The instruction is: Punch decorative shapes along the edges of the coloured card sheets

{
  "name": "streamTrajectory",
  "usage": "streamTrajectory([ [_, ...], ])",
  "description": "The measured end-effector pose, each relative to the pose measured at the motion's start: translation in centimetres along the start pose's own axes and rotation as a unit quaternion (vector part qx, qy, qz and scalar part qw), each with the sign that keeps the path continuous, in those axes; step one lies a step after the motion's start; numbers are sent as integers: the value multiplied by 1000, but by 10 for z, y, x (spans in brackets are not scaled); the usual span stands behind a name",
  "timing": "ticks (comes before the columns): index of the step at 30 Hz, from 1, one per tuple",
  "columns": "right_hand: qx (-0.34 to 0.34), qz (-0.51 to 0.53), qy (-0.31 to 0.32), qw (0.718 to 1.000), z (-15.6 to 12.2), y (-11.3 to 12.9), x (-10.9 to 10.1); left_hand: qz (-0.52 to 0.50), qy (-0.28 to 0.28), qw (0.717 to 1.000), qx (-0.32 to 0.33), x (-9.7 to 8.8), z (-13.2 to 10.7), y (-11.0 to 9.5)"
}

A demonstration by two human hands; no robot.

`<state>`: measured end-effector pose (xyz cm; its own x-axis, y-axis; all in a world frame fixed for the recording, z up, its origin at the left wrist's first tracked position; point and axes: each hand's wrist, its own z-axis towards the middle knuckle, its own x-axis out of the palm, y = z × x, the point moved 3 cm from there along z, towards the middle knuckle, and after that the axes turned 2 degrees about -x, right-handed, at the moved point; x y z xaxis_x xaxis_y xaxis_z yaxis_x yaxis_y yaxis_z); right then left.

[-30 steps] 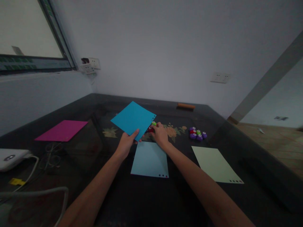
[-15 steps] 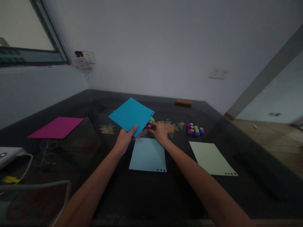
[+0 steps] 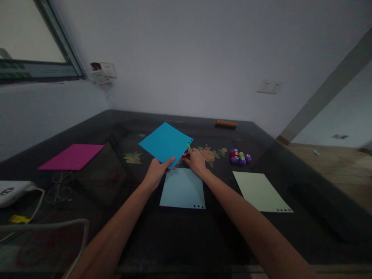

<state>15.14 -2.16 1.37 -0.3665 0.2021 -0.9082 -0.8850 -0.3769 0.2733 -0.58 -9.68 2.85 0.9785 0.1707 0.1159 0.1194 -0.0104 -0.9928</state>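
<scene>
the dark table (image 3: 180,240) carries everything, with a faded flower pattern showing in its middle. four sheets come next. the magenta sheet (image 3: 71,156) lies flat toward the left edge. the pale green sheet (image 3: 260,192) lies flat toward the right edge, with a row of small holes at its near corner. the light blue sheet (image 3: 181,190) lies flat in the middle, just below my hands, and has holes along its near edge too. the bright blue sheet (image 3: 165,142) is off the table, tilted up over the middle, with small holes along its right edge.

my left hand (image 3: 157,172) is pinched on that bright blue sheet's near corner, thumb on top. my right hand (image 3: 197,162) sits just beside it at the far edge of the light blue sheet. its fingers are curled over the little red and green punches (image 3: 186,155) (mostly hidden, so i cannot tell whether i am gripping one or only touching it).

a white device (image 3: 11,190) with a cable sits at the left edge near me. a cluster of punches (image 3: 240,157), purple, red and green, sits right of the middle, beyond the pale green sheet. a small orange-brown stick (image 3: 226,123) lies along the far edge.
</scene>
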Motion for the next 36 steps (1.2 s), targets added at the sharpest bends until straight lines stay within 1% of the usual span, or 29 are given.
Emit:
streamTrajectory([
  [5,-12,32,-4,999,-6,-9,-10,-3,-12,1000,-4,2,-1,0],
  [7,-7,78,-16,997,-11,-16,-18,-5,-17,1000,-4,3,-1,0],
  [9,3,162,-29,986,-19,-24,-27,-5,-14,1000,-6,4,-2,0],
  [10,7,214,-33,976,-25,-28,-32,-3,-9,1000,-8,6,-3,0],
  [13,36,365,-36,929,-47,-42,-45,13,12,1000,-19,13,-9,1],
  [15,68,438,-21,896,-66,-51,-54,27,22,999,-28,18,-13,1],
  [16,87,472,-3,877,-76,-56,-57,32,26,999,-31,20,-15,1],
  [18,141,508,17,850,-97,-65,-65,39,32,998,-34,23,-17,1],
  [20,183,523,35,832,-116,-74,-72,44,29,998,-36,24,-18,2],
  [22,201,538,42,818,-129,-81,-79,49,27,998,-40,25,-19,3],
  [24,204,558,36,803,-137,-85,-85,52,34,997,-44,29,-21,4],
  [27,202,587,47,783,-138,-88,-92,43,62,996,-56,44,-27,7],
  [30,196,617,63,760,-134,-88,-96,45,98,991,-78,69,-38,10],
  [32,195,645,62,737,-133,-88,-97,43,114,990,-75,88,-46,12],
  [34,198,671,73,711,-134,-89,-95,44,109,991,-63,104,-55,13],
  [36,206,693,93,685,-136,-90,-92,70,86,993,-50,113,-62,14],
])
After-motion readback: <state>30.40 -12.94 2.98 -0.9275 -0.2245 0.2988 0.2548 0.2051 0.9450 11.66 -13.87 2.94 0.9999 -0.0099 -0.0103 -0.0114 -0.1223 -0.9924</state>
